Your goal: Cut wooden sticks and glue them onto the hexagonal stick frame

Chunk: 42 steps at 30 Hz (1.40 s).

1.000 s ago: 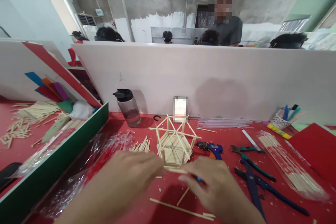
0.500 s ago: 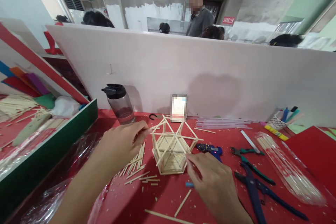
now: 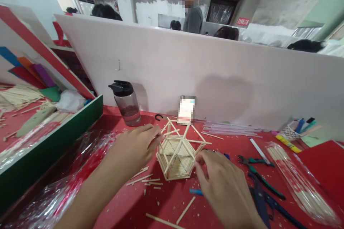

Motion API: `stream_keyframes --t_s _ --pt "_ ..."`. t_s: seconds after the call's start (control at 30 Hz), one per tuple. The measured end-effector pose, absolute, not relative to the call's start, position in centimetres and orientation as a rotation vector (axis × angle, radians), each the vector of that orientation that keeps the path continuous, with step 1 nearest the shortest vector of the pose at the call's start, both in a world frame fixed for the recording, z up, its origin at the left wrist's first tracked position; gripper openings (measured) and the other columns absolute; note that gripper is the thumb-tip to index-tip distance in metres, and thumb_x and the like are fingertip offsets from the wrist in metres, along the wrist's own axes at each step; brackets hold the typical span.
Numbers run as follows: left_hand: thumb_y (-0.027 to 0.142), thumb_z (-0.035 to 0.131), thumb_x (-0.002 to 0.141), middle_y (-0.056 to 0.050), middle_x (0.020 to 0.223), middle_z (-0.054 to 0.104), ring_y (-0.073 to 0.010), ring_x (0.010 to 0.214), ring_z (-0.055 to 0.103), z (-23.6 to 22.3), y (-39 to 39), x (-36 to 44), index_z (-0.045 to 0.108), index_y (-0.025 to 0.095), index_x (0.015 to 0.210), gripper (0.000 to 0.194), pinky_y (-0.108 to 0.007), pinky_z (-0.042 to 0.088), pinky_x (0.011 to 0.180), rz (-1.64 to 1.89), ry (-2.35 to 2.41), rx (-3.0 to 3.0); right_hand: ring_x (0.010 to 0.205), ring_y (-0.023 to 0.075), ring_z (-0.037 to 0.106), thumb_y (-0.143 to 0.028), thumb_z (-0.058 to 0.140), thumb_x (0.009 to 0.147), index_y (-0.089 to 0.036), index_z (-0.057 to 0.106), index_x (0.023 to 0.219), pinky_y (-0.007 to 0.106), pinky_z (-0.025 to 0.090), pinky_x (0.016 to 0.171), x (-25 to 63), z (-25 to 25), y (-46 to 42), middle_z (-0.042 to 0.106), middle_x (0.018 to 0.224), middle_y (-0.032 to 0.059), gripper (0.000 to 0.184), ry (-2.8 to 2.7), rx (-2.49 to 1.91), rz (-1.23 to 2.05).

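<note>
One long white panel (image 3: 161, 57) stands across the back of the red table (image 3: 129, 205), and beyond it a person (image 3: 192, 19) in grey is upright. At left a green board (image 3: 53, 152) runs along the table, with clear film (image 3: 70, 177) crumpled beside it. A red card (image 3: 326, 168) lies at the far right. The left hand (image 3: 142, 143) is bent, its fingertips at the upper left corner of the stick frame; the right hand (image 3: 217, 173) is half curled, thumb and forefinger together at the frame's right side. Whether either hand grips a stick, I cannot tell. The frame (image 3: 178, 155) sits on the table between the hands, with a six-sided base, short posts and sticks meeting above it. A bagged bundle (image 3: 301, 182) of sticks lies to the right. A bottle (image 3: 126, 102) with a black lid stands behind the left hand, and a lit screen (image 3: 186, 111) leans on the panel behind the frame. Blue-handled cutters (image 3: 259, 196) and green-handled pliers (image 3: 254, 170) lie right of the right hand, below a white pen (image 3: 259, 151). A blue rod (image 3: 196, 191) pokes out beside that hand; loose sticks (image 3: 186, 210) lie nearer, and a small black hook (image 3: 158, 117) rests near the bottle.
</note>
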<state>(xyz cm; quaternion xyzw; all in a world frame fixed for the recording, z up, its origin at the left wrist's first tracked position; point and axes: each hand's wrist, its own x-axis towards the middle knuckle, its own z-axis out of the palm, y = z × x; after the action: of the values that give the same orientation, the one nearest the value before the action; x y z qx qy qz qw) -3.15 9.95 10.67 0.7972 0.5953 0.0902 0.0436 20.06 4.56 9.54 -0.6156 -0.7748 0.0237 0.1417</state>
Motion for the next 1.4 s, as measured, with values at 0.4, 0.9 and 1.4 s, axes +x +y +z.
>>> stream_keyframes --t_s 0.4,0.9,1.4 --pt "0.034 0.033 0.105 -0.003 0.093 0.068 -0.0251 0.075 0.068 10.8 9.6 -2.1 0.058 0.024 0.097 0.028 -0.030 0.037 0.056 0.151 1.839 2.430 0.083 0.0307 0.072 0.002 0.049 0.079 -0.016 0.064 0.094 0.031 0.034 0.057 18.3 13.3 7.0 0.073 0.091 0.0133 0.028 -2.615 -2.136 0.118" --pt "0.028 0.038 0.103 -0.005 0.091 0.067 -0.0267 0.072 0.070 10.4 9.7 -2.1 0.059 0.022 0.098 0.021 -0.031 0.040 0.055 0.175 1.805 2.493 0.075 0.0230 0.059 0.000 0.037 0.081 -0.021 0.048 0.087 0.029 0.038 0.057 20.0 8.3 5.1 0.064 0.088 0.0094 0.024 -2.405 -1.623 -0.175" --pt "0.029 0.038 0.103 -0.006 0.095 0.069 -0.0262 0.080 0.070 10.3 10.3 -2.9 0.057 0.021 0.092 0.024 -0.031 0.039 0.060 0.251 1.682 2.485 0.070 0.0164 0.062 -0.028 0.048 0.095 -0.022 0.052 0.083 0.028 0.046 0.067 21.3 8.6 6.9 0.065 0.075 -0.0004 0.013 -1.784 -1.501 0.712"
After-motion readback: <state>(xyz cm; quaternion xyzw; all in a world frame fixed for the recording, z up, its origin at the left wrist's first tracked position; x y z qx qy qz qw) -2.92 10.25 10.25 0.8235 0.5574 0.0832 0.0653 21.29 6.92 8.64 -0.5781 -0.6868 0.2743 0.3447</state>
